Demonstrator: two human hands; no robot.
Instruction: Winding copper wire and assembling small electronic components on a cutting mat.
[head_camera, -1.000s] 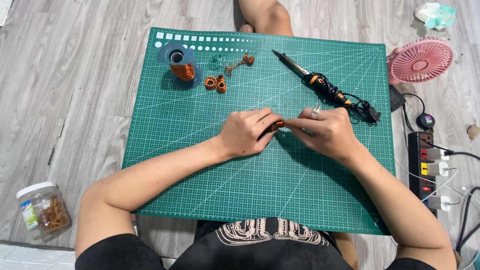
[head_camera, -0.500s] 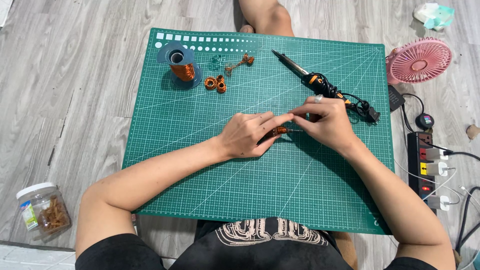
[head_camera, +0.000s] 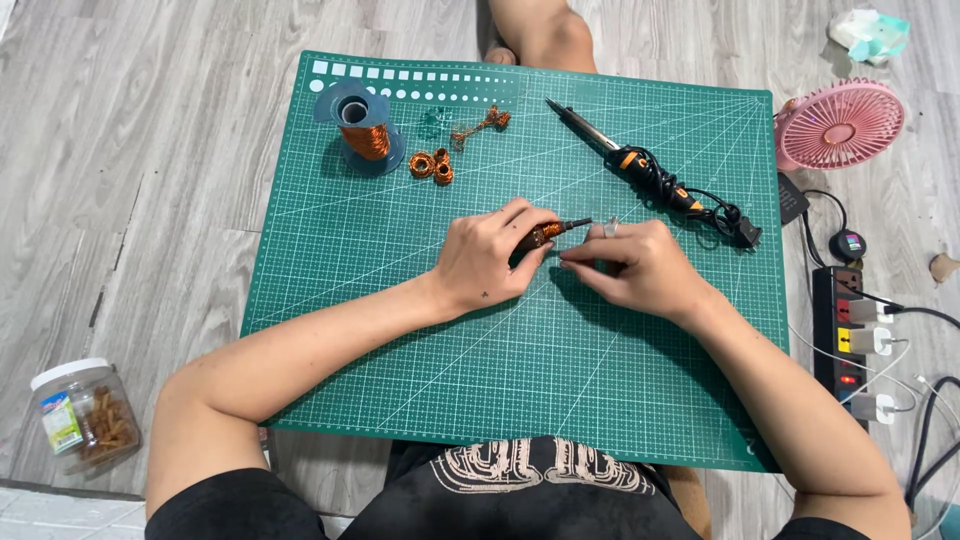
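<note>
I see a green rubbery cutting mat (head_camera: 400, 330) printed with a fine white grid and diagonal lines, lying flat on grey wood-grain flooring (head_camera: 150, 150). My left hand (head_camera: 490, 258) is curled closed around a small ring-shaped coil wound with shiny copper wire (head_camera: 541, 236); the coil sits between its thumb and fingers near the middle of the mat, with a short dark stub poking out to the right. My right hand (head_camera: 632, 268) rests just beside it, fingers bent inward and pinched at their tips; whether a strand of wire lies between them I cannot tell.

The coil looks glossy orange-brown, ribbed by its turns, and mostly hidden by the fingers.

Counting the rest: one blue plastic spool of copper wire (head_camera: 359, 125) standing upright at the mat's top left; two more finished copper rings (head_camera: 431, 166) touching each other near it; one loose twist of copper wire (head_camera: 479, 125); one soldering iron with black and orange handle (head_camera: 625, 160), its cord bundled; one round pink fan (head_camera: 838, 124); one power strip (head_camera: 850, 340); one clear plastic jar with a white lid (head_camera: 82, 414).
</note>
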